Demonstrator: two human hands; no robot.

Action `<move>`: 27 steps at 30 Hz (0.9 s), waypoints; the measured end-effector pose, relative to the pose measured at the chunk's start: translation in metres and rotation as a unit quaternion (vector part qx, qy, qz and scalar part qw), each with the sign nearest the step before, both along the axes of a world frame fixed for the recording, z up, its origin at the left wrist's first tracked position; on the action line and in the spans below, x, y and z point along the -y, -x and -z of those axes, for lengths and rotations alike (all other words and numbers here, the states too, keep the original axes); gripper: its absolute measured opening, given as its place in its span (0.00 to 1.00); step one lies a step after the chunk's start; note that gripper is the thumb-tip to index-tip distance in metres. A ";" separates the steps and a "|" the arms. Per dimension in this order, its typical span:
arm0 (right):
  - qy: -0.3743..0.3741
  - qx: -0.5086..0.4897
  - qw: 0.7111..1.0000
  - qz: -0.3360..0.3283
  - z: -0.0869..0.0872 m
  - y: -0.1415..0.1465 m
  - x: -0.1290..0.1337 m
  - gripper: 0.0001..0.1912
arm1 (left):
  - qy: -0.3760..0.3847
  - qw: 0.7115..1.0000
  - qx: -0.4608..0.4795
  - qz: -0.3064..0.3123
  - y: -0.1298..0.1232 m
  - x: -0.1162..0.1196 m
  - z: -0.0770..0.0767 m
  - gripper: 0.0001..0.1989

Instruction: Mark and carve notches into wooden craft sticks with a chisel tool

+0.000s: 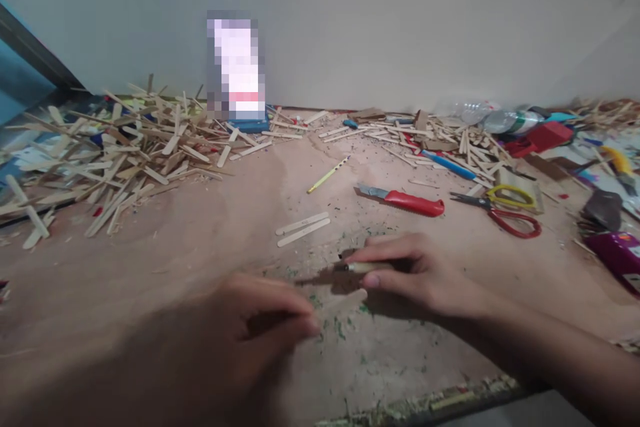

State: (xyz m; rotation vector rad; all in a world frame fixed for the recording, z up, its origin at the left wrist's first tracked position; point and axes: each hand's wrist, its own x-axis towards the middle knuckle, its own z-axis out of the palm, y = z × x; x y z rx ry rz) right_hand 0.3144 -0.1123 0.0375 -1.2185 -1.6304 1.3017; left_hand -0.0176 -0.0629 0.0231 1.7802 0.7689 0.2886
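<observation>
My left hand (273, 320), blurred at the lower left, is closed with thumb and forefinger pressed together. A faint, blurred wooden stick (346, 303) reaches from near those fingertips toward the right; whether they grip it is unclear. My right hand (413, 273) pinches a slim tool with a pale handle (361, 267) and a dark tip pointing left. Two flat craft sticks (303, 228) lie side by side beyond my hands. Past them is a yellow pencil (328, 175). A red-handled cutter (407, 202) lies beyond my right hand, its blade out.
A large pile of craft sticks (145, 153) covers the back left, near a blurred-out upright screen (240, 67). Scissors (500, 203), a blue pen-like item (449, 164), plastic bottles (510, 121) and a purple object (615, 257) sit to the right. Green shavings dot the table (225, 227).
</observation>
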 end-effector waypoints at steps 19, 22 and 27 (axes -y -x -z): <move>0.038 0.229 0.972 -0.039 -0.054 -0.005 0.013 0.16 | -0.479 0.876 0.006 0.062 -0.005 0.004 0.012 0.16; -0.055 0.257 0.959 -0.111 -0.054 -0.002 0.019 0.17 | -0.466 0.882 0.015 0.062 -0.003 0.001 0.012 0.16; -0.123 0.288 0.936 -0.158 -0.047 0.010 0.029 0.14 | -0.467 0.881 0.004 0.079 -0.001 -0.003 0.016 0.15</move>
